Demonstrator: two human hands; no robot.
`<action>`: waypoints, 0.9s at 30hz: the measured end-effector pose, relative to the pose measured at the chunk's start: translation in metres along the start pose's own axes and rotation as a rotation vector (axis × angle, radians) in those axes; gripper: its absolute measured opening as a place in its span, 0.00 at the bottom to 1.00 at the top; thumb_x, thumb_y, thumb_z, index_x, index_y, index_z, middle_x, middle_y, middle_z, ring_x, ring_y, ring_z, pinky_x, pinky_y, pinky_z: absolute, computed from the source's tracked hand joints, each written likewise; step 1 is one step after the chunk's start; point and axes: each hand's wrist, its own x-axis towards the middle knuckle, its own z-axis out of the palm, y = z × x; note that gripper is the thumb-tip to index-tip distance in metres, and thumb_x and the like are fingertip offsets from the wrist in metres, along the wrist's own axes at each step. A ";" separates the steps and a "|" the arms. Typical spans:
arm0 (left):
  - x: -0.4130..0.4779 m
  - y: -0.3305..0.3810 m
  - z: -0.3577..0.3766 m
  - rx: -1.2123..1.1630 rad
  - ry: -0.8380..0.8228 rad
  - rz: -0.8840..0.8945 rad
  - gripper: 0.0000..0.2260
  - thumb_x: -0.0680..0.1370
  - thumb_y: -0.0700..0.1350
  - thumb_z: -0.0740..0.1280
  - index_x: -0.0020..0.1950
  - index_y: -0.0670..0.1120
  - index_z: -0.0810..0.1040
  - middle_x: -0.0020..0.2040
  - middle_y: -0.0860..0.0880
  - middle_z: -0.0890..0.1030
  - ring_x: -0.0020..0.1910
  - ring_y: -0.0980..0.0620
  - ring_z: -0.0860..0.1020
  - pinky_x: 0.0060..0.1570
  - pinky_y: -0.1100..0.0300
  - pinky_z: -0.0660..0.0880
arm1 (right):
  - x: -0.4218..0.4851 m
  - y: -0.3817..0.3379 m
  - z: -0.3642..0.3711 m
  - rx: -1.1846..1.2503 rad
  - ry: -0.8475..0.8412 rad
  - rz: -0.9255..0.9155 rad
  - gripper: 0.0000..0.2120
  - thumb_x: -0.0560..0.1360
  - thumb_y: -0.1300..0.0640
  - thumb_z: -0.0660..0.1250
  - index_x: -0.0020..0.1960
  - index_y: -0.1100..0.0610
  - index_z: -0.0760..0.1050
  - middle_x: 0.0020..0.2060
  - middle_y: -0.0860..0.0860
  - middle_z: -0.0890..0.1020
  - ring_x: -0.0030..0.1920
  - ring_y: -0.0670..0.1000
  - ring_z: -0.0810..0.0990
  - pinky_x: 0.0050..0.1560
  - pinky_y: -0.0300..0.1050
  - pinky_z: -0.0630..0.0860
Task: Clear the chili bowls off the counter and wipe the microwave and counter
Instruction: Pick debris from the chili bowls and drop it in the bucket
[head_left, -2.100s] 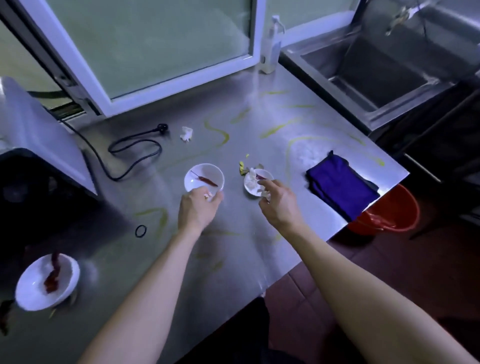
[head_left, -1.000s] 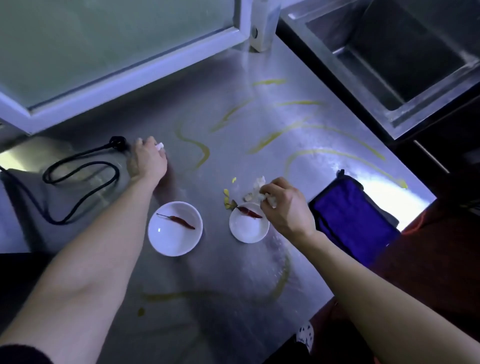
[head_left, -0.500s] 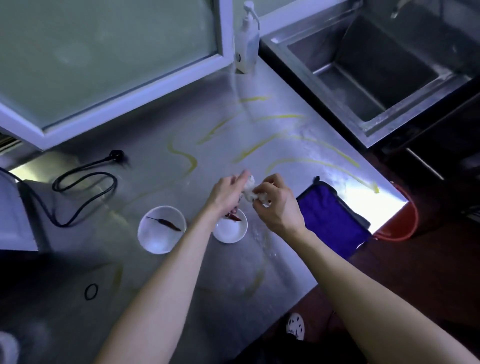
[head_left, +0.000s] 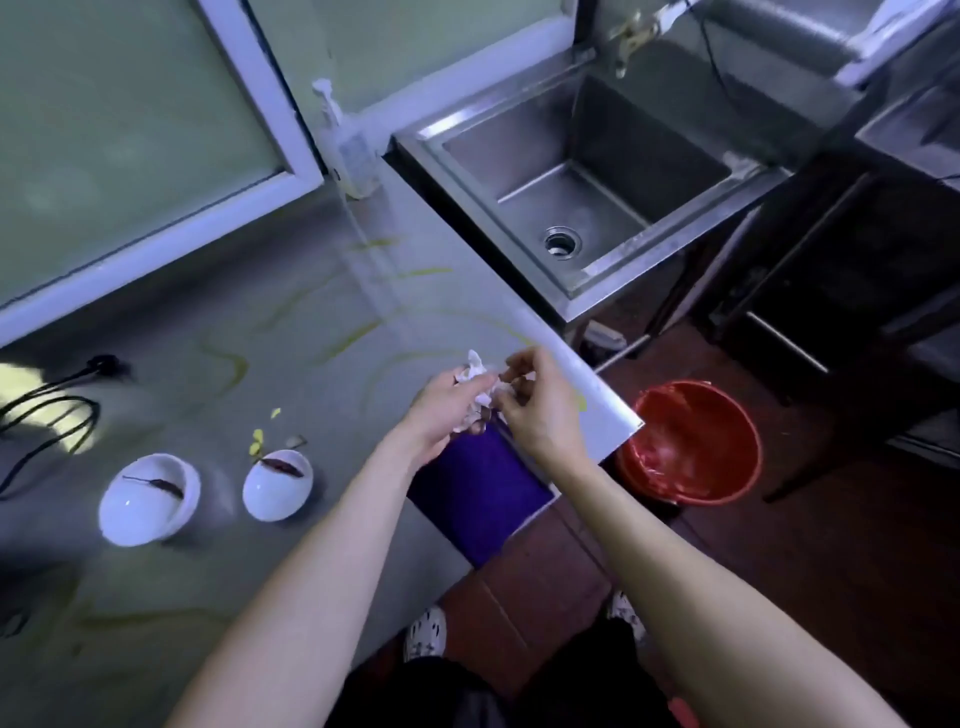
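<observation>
Two small white bowls stand on the steel counter (head_left: 208, 582), each with a red chili inside: a larger bowl (head_left: 148, 500) at left and a smaller bowl (head_left: 278, 485) beside it. My left hand (head_left: 441, 410) and my right hand (head_left: 540, 410) meet above the counter's right end. Together they hold crumpled white tissue scraps (head_left: 475, 376). Under my hands a folded blue cloth (head_left: 478, 493) lies at the counter's front edge. Yellow streaks smear the counter surface. The microwave is out of view.
A red bucket (head_left: 691, 441) with a liner stands on the floor right of the counter. A steel sink (head_left: 576, 182) lies at the back right. A soap bottle (head_left: 348, 140) stands by the window frame. A black power cord (head_left: 52, 410) coils at far left. Yellow crumbs (head_left: 257, 447) lie near the smaller bowl.
Both hands rose from the smaller bowl and shifted right with the tissue scraps, over the blue cloth toward the counter's right end. Earlier my left hand fetched a scrap near the cord.
</observation>
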 end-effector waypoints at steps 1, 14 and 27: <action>0.001 0.002 0.025 0.018 0.014 0.009 0.08 0.86 0.44 0.69 0.48 0.45 0.78 0.35 0.48 0.77 0.31 0.50 0.69 0.27 0.60 0.66 | 0.003 0.010 -0.021 -0.013 0.008 0.003 0.12 0.77 0.63 0.73 0.56 0.53 0.74 0.46 0.46 0.83 0.43 0.47 0.82 0.44 0.37 0.77; 0.078 -0.029 0.256 0.726 -0.005 0.108 0.02 0.75 0.46 0.70 0.43 0.53 0.80 0.36 0.55 0.87 0.37 0.55 0.86 0.44 0.61 0.79 | -0.023 0.163 -0.222 0.006 0.363 0.271 0.08 0.77 0.54 0.72 0.42 0.50 0.75 0.35 0.46 0.81 0.37 0.46 0.79 0.41 0.38 0.75; 0.332 -0.293 0.373 1.271 -0.248 0.398 0.19 0.78 0.50 0.72 0.68 0.49 0.79 0.60 0.47 0.76 0.59 0.39 0.80 0.57 0.42 0.80 | -0.011 0.458 -0.220 -0.381 0.429 0.226 0.18 0.78 0.57 0.70 0.37 0.54 0.63 0.32 0.49 0.71 0.36 0.53 0.71 0.40 0.53 0.72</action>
